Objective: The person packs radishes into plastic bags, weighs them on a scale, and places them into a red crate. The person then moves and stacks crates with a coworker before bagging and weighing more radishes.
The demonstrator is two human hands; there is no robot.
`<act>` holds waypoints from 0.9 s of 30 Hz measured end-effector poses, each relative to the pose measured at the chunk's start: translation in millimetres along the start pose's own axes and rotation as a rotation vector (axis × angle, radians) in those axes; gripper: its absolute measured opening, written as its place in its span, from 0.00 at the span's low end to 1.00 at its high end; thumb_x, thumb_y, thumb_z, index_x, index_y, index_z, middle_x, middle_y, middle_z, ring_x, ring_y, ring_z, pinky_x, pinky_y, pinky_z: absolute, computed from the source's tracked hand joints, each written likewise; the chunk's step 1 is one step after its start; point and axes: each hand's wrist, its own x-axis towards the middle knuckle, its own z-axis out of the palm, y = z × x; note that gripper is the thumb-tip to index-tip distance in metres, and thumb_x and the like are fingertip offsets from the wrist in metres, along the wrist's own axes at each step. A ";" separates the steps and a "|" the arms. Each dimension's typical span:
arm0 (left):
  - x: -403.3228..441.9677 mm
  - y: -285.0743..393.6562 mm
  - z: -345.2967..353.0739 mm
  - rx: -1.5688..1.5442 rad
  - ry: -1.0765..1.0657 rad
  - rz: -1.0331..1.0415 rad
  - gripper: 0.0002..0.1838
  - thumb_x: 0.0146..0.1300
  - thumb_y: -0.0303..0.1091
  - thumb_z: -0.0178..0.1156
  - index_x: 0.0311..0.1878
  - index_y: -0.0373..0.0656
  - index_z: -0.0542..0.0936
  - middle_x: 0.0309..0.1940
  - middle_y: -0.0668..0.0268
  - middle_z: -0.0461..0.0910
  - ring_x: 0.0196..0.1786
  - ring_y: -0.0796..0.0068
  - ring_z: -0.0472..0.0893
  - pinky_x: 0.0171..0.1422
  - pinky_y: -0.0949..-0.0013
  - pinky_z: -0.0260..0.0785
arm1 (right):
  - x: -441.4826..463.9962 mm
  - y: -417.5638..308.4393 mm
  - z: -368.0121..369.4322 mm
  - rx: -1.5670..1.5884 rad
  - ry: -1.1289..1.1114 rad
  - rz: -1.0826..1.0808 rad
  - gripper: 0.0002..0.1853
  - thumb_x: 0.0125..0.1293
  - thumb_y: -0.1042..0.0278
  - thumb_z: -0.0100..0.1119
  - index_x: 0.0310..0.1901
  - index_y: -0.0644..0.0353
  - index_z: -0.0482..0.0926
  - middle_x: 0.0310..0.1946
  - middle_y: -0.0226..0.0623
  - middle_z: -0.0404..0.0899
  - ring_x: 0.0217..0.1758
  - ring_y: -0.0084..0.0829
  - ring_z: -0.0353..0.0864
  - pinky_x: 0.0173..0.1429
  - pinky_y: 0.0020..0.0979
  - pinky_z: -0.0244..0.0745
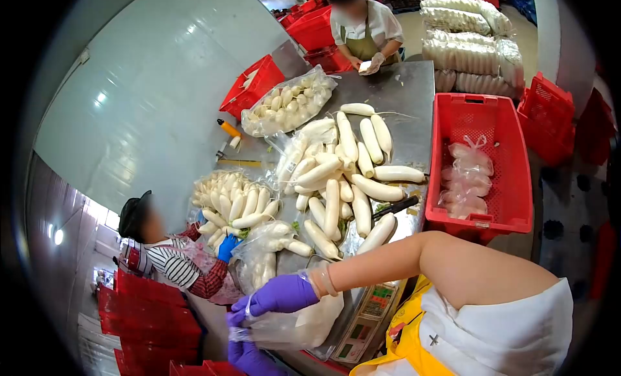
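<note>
Both my hands wear purple gloves and are at the twisted neck of a clear plastic bag (pixel 291 327). My right hand (pixel 281 295) pinches the bag's neck between its fingers. Below it, my left hand (pixel 251 358) is closed on the gathered end, partly cut off by the frame's dark edge. White radishes (pixel 317 321) show through the bag, which lies at the table's near edge beside a digital scale (pixel 362 327). Beyond my right arm is a large heap of loose white radishes (pixel 332 204).
A red crate (pixel 479 221) with bagged goods stands right of the metal table (pixel 414 85). One co-worker (pixel 174 259) handles small radishes at the left; another (pixel 365 33) works at the far end. A black-handled tool (pixel 396 206) lies by the heap. Red crates (pixel 149 318) stand lower left.
</note>
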 end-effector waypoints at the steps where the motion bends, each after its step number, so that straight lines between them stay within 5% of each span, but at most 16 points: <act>1: 1.4 -9.6 -3.7 0.001 0.006 0.002 0.18 0.65 0.29 0.53 0.57 0.32 0.75 0.49 0.59 0.79 0.51 0.67 0.77 0.57 0.64 0.69 | -3.4 0.6 1.1 0.117 -0.021 0.054 0.18 0.70 0.70 0.48 0.59 0.63 0.74 0.59 0.42 0.75 0.62 0.35 0.73 0.67 0.31 0.64; 4: -0.9 -21.0 -1.9 -0.142 -0.174 -0.236 0.09 0.61 0.29 0.61 0.45 0.40 0.80 0.33 0.69 0.76 0.38 0.77 0.74 0.49 0.74 0.68 | -2.0 -4.1 9.8 0.086 -0.033 0.104 0.18 0.65 0.71 0.55 0.57 0.60 0.76 0.56 0.37 0.78 0.59 0.27 0.75 0.63 0.29 0.68; 7: 0.9 -19.5 -4.6 -0.072 -0.311 -0.236 0.11 0.64 0.30 0.60 0.48 0.37 0.80 0.36 0.67 0.78 0.40 0.77 0.76 0.50 0.75 0.68 | 0.4 -13.9 1.0 0.219 -0.153 0.409 0.19 0.62 0.69 0.60 0.56 0.56 0.78 0.49 0.33 0.82 0.51 0.22 0.76 0.57 0.27 0.70; 8: 10.0 -48.2 -15.3 -0.160 -0.428 -0.216 0.25 0.53 0.30 0.62 0.56 0.32 0.76 0.46 0.63 0.79 0.39 0.76 0.78 0.47 0.73 0.71 | -0.9 -17.8 -0.8 0.278 -0.211 0.607 0.19 0.60 0.66 0.63 0.54 0.53 0.80 0.44 0.31 0.84 0.45 0.19 0.78 0.52 0.26 0.72; 12: 1.9 -42.4 3.9 -0.031 -0.472 -0.274 0.14 0.53 0.25 0.63 0.45 0.35 0.80 0.37 0.65 0.82 0.37 0.77 0.79 0.45 0.73 0.70 | -33.2 -10.3 10.4 0.322 -0.043 0.641 0.24 0.58 0.61 0.66 0.58 0.42 0.79 0.38 0.28 0.85 0.37 0.14 0.75 0.46 0.24 0.72; 17: -2.3 -33.4 15.1 -0.110 -0.391 -0.371 0.13 0.53 0.22 0.63 0.44 0.35 0.80 0.38 0.67 0.81 0.40 0.78 0.78 0.47 0.74 0.69 | -49.7 15.9 24.5 0.467 0.077 0.685 0.21 0.58 0.69 0.66 0.55 0.52 0.80 0.41 0.28 0.85 0.40 0.12 0.76 0.50 0.22 0.73; 25: -17.2 -33.6 18.2 0.104 -0.304 -0.173 0.11 0.51 0.22 0.66 0.40 0.34 0.82 0.28 0.72 0.78 0.31 0.85 0.73 0.36 0.78 0.66 | -38.9 -16.9 5.9 0.407 -0.068 0.689 0.21 0.59 0.68 0.65 0.56 0.57 0.79 0.41 0.32 0.85 0.43 0.17 0.77 0.52 0.25 0.74; 27: -17.0 -40.8 19.5 0.071 -0.210 -0.060 0.13 0.49 0.23 0.66 0.41 0.36 0.82 0.28 0.72 0.78 0.31 0.84 0.74 0.36 0.77 0.68 | -41.1 -3.5 6.3 0.049 -0.217 0.875 0.18 0.57 0.71 0.59 0.51 0.60 0.80 0.37 0.34 0.84 0.39 0.20 0.77 0.47 0.28 0.75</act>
